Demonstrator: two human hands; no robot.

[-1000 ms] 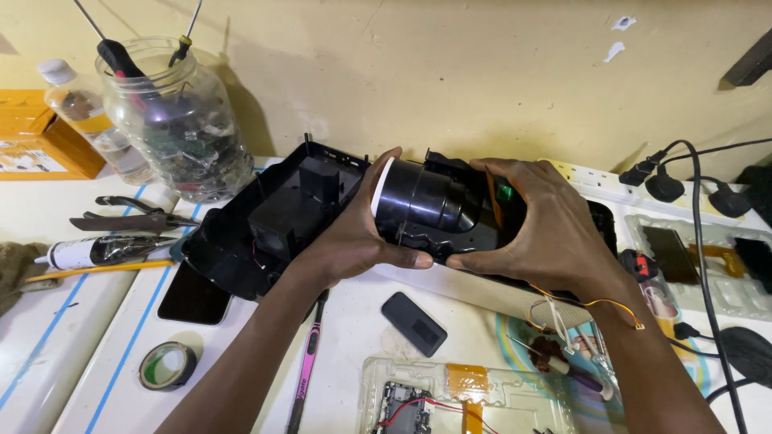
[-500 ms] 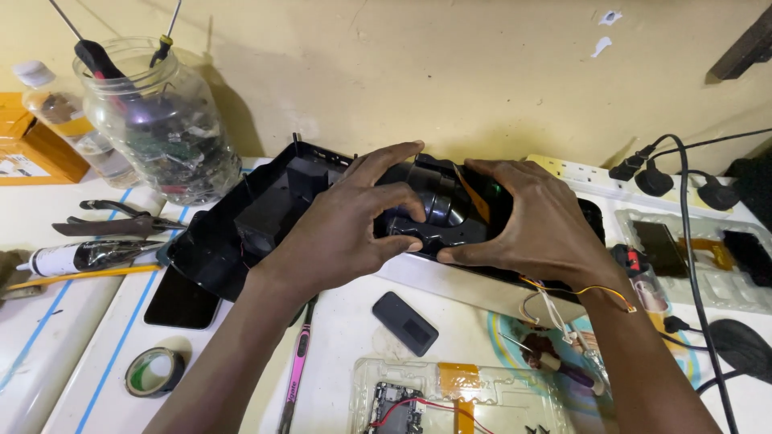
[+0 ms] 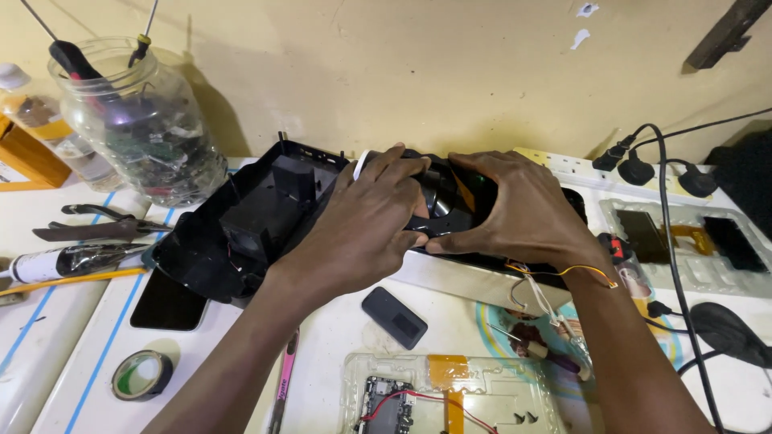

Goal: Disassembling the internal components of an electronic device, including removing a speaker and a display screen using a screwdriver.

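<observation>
Both my hands are pressed onto a glossy black cylinder-shaped part (image 3: pixel 444 202) that sits in an opened device with a silver lower edge (image 3: pixel 474 281). My left hand (image 3: pixel 366 221) covers the part from the left, fingers curled over its top. From the right, my right hand (image 3: pixel 515 210) grips it, thumb along its front. An open black plastic housing shell (image 3: pixel 241 221) lies tilted just left of my left hand. Thin yellow and white wires (image 3: pixel 555 277) trail from the device under my right wrist.
A glass jar of tools and scrap (image 3: pixel 141 120) stands back left. Pliers (image 3: pixel 96 227), a tube (image 3: pixel 72 261), a tape roll (image 3: pixel 141 375), a dark phone (image 3: pixel 167 304) and a small black block (image 3: pixel 394 316) lie in front. A clear tray with a circuit board (image 3: pixel 450 398) is near; a plugged power strip (image 3: pixel 643 173) is right.
The black cylinder was held up in both hands a second ago; it has since been lowered into the device, and both hands now press down over it.
</observation>
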